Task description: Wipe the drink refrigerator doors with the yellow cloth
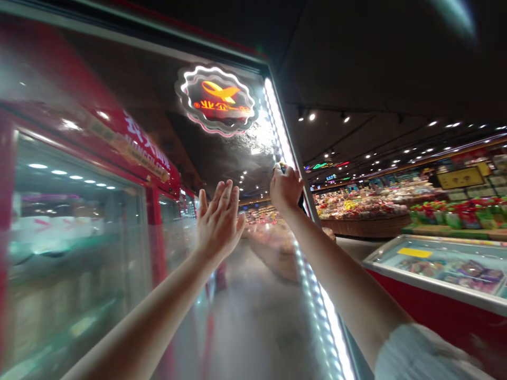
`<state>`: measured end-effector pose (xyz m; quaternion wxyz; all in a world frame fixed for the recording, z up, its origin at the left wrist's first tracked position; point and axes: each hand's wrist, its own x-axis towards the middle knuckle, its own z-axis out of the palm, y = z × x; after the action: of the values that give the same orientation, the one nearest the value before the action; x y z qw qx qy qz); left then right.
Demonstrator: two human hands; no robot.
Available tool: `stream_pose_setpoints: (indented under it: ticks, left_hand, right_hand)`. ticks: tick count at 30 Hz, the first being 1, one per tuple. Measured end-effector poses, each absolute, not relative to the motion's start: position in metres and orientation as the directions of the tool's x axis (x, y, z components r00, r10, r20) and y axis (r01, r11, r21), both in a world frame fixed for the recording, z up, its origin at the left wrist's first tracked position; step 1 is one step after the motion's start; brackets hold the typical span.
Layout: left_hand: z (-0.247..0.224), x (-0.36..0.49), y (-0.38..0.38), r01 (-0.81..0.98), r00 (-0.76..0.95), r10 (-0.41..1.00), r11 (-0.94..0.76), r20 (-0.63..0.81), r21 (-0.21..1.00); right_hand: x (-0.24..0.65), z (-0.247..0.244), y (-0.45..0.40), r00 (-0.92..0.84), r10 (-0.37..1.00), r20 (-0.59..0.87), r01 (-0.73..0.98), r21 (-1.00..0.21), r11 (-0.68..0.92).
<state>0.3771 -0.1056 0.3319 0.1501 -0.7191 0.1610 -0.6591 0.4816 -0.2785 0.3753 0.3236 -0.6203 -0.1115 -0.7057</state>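
Observation:
A large glass door fills the middle of the view, with a bright strip of lights down its right edge. My left hand has its fingers stretched out against or just before the glass, holding nothing. Near the lit edge, my right hand has its fingers curled round something dark that shows only in small parts above and below the fist. A lit oval sign with an orange figure sits above my hands on the glass.
Red refrigerated cabinets appear at the left, blurred. Outside the door at the right stand a red chest freezer with packages under its glass, a display of green and red packs, and heaped goods on a round stand.

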Motion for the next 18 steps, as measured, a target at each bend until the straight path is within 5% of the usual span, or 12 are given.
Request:
stream_pose_setpoints:
  ticks: [3, 9, 14, 18]
  left_hand:
    - [0.33, 0.378, -0.11, -0.038, 0.081, -0.423, -0.906, 0.903, -0.421]
    - [0.314, 0.377, -0.103, -0.039, 0.072, -0.438, -0.899, 0.896, -0.436]
    - [0.31, 0.372, -0.093, -0.036, 0.073, -0.421, -0.907, 0.904, -0.42]
    - [0.305, 0.363, -0.086, -0.058, 0.095, -0.41, -0.912, 0.907, -0.406]
  right_hand:
    - [0.479, 0.373, -0.283, -0.004, -0.271, 0.963, 0.584, -0.217, -0.782]
    - [0.479, 0.293, -0.302, -0.017, -0.117, 0.993, 0.542, -0.089, -0.836]
    - [0.48, 0.314, -0.282, -0.107, -0.239, 0.965, 0.617, -0.124, -0.777]
    - [0.473, 0.292, -0.279, -0.149, -0.016, 0.989, 0.689, 0.092, -0.719]
